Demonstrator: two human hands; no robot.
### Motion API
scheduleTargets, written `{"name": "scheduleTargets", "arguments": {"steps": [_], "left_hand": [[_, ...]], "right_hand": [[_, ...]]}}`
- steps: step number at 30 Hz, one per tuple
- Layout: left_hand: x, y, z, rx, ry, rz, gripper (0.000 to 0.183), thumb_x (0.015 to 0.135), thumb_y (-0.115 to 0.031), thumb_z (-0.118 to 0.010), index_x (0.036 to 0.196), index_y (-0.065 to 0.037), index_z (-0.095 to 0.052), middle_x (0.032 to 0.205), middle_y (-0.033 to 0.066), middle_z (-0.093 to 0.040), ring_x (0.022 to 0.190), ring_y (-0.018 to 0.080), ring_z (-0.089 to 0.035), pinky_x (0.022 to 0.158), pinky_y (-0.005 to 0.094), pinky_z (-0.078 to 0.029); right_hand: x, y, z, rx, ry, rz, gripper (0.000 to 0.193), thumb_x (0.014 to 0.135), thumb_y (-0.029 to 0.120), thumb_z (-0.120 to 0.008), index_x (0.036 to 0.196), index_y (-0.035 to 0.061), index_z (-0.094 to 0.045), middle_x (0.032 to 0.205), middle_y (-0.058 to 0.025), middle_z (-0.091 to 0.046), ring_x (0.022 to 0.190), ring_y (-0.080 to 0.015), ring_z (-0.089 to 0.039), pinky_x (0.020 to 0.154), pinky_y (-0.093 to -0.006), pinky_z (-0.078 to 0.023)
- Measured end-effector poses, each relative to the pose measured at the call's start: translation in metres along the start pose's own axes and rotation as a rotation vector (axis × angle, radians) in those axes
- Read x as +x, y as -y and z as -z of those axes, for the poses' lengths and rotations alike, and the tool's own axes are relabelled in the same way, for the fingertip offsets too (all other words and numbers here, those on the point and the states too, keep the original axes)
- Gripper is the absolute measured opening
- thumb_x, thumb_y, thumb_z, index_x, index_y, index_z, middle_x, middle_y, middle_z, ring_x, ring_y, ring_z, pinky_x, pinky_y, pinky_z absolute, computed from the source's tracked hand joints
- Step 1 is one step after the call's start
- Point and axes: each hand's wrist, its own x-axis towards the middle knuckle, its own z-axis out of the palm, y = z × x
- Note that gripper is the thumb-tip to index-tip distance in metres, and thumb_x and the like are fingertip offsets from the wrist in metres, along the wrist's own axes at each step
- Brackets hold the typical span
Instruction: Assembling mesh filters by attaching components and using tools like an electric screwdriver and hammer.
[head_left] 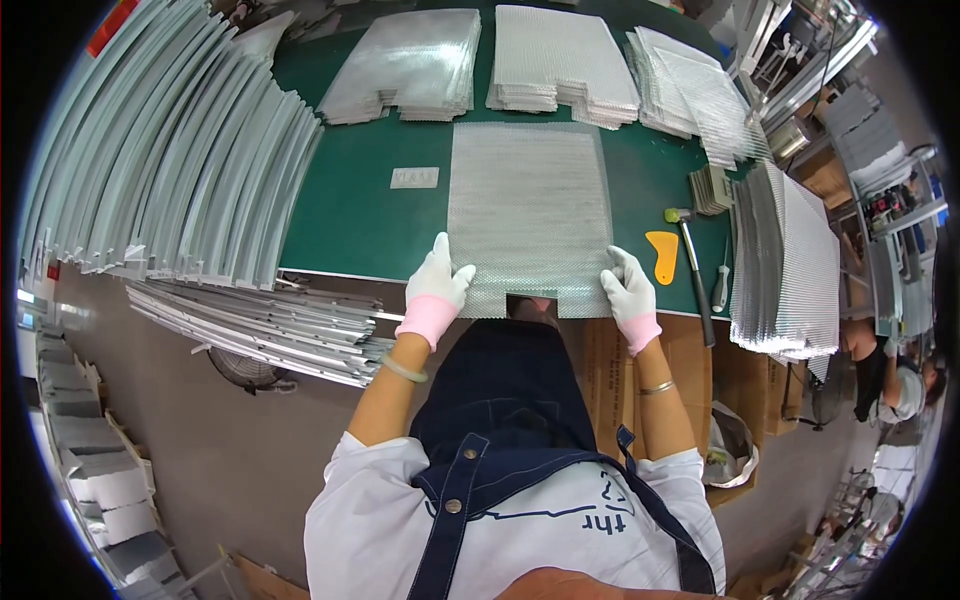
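Note:
A silvery, finely patterned mesh sheet (530,205) lies before me on the green table, its near end reaching past the front edge. A rectangular notch is cut into that near end. My left hand (437,283), in a white glove with a pink cuff, grips the sheet's left edge near the corner, thumb over the top. At the opposite edge my right hand (630,290), gloved alike, holds the sheet between thumb and fingers. The fingers' undersides are hidden. Left of the sheet lies a small clear embossed plate (414,178).
Stacks of notched sheets (405,60) line the table's back. Long metal profiles (170,140) crowd the left. A hammer (692,270), a yellow scraper (662,256), a screwdriver (721,285) and another sheet stack (790,265) lie right. Cardboard boxes (680,375) stand beneath; another person (905,380) is far right.

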Motion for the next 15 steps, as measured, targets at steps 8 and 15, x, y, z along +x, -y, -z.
{"name": "scheduleTargets", "arguments": {"steps": [8,15], "left_hand": [[0.005,-0.008,0.001,0.108,0.024,-0.001,0.066,0.082,-0.030,-0.062,0.133,0.002,-0.034,0.113,0.0238,-0.056,0.100,0.0396,-0.057,0.086,0.0435,-0.047],[0.000,-0.021,0.006,0.422,-0.003,0.058,0.067,0.079,-0.038,-0.065,0.133,-0.007,-0.038,0.112,0.0162,-0.055,0.097,0.0322,-0.059,0.079,0.0433,-0.048]], "right_hand": [[-0.001,0.015,0.002,-0.062,0.021,-0.137,0.038,0.085,0.010,-0.058,0.122,0.0041,-0.052,0.070,0.0009,-0.051,0.062,-0.0052,-0.047,0.058,-0.0216,-0.043],[0.009,-0.003,-0.004,-0.285,-0.001,-0.005,0.037,0.084,0.015,-0.058,0.118,0.0010,-0.051,0.078,-0.0109,-0.061,0.071,-0.0221,-0.061,0.069,-0.0315,-0.048]]}}
